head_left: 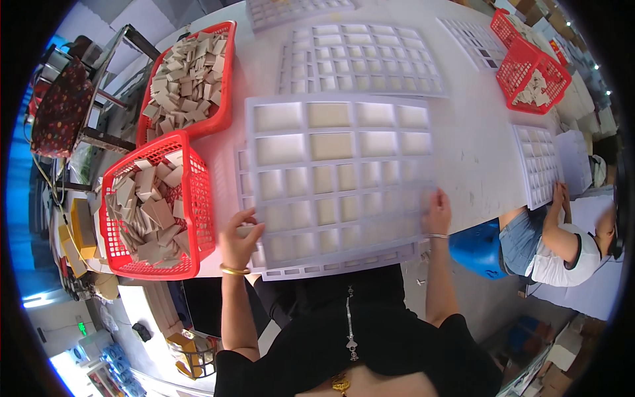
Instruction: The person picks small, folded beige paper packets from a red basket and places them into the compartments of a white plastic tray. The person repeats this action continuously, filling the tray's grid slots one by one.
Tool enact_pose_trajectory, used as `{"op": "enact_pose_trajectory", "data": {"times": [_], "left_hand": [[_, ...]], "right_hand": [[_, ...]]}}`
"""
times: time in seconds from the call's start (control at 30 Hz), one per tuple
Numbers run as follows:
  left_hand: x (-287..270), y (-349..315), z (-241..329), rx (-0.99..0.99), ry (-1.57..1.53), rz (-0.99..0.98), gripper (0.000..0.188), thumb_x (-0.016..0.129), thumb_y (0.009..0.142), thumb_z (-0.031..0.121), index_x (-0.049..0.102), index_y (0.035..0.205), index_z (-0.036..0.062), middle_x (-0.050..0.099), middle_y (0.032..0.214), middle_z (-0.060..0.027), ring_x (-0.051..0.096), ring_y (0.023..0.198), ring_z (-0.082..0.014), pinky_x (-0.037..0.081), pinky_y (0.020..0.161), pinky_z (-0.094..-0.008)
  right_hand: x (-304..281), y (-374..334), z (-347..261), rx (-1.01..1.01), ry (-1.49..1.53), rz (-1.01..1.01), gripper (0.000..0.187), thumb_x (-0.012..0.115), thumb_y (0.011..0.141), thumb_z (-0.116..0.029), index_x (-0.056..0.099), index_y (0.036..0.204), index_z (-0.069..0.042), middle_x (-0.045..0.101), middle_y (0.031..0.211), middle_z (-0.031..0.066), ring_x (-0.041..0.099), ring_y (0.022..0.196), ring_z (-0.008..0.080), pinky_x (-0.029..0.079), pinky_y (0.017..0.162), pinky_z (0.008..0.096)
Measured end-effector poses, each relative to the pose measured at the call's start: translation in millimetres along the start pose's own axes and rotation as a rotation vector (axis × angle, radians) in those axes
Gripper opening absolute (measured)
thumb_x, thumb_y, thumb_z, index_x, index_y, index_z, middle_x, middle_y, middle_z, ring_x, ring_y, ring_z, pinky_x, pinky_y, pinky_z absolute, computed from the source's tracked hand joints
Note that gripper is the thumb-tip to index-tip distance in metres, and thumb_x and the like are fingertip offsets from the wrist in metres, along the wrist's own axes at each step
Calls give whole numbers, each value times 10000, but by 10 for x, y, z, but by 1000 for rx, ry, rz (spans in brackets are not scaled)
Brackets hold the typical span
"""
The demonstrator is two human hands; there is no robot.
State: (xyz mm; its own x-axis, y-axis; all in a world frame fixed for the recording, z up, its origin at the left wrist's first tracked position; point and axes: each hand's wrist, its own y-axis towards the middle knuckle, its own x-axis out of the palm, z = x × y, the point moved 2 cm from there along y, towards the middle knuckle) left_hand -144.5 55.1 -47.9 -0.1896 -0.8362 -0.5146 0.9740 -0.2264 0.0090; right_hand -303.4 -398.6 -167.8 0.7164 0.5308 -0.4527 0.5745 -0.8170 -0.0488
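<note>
A white grid tray (278, 145) with rectangular compartments lies in front of me on the table. Cream pieces (331, 147) seem to fill some compartments in its second column; the others look white. Beside the tray's lower left edge, my left hand (239, 243) is closed, with a small pale beige tile (244, 231) between thumb and fingers. My right hand (438, 213), slightly blurred, grips the tray's right edge, its fingertips partly hidden. Another white grid frame (311, 270) sticks out from under the tray along the left and near edges.
Two red plastic baskets (192, 205) full of beige tiles stand at the left. More white grid trays (370, 59) lie beyond mine. At the far right are red baskets (529, 69) and a co-worker (562, 245), seated with hands at another grid tray (537, 165).
</note>
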Motion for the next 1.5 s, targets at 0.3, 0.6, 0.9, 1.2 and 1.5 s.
{"op": "enact_pose_trajectory", "data": {"times": [0.3, 0.6, 0.9, 1.2, 1.5], "left_hand": [[2045, 305, 899, 190, -353, -339, 296, 723, 784, 200, 631, 1027, 57, 661, 798, -59, 633, 698, -149, 489, 611, -302], [2095, 113, 742, -460, -1080, -231, 259, 521, 962, 313, 535, 897, 63, 593, 830, -37, 578, 741, -123, 485, 648, -285], [1401, 48, 295, -512, -1300, -6, 301, 527, 952, 386, 561, 950, 86, 565, 852, -14, 533, 793, -116, 460, 702, -299], [760, 506, -488, -125, -85, 71, 156, 666, 851, 206, 670, 886, 53, 639, 760, -21, 535, 636, -121, 448, 598, -270], [781, 695, -376, 227, 282, -190, 155, 630, 824, 113, 689, 968, 119, 603, 908, -54, 602, 697, -240, 484, 622, -337]], "right_hand": [[-2642, 1678, 174, -258, -795, 514, 524, 509, 941, -367, 504, 1269, 41, 559, 1262, 183, 528, 1175, 302, 370, 1030, 372], [-318, 199, -1038, -380, -82, -525, 533, 673, 762, -25, 519, 1262, -127, 575, 1188, 39, 601, 772, 89, 479, 625, 223], [1221, -984, -1882, -584, 73, -1003, 426, 633, 773, 5, 547, 1184, -67, 569, 997, 80, 606, 774, 165, 495, 565, 267], [1420, -711, -1669, -388, 65, -691, 252, 541, 879, -55, 559, 1129, -22, 631, 964, 96, 622, 725, 139, 517, 582, 253], [1521, -674, -1575, -291, 169, -738, 320, 556, 880, -59, 501, 1195, -46, 617, 947, 61, 594, 731, 98, 502, 568, 230]]}}
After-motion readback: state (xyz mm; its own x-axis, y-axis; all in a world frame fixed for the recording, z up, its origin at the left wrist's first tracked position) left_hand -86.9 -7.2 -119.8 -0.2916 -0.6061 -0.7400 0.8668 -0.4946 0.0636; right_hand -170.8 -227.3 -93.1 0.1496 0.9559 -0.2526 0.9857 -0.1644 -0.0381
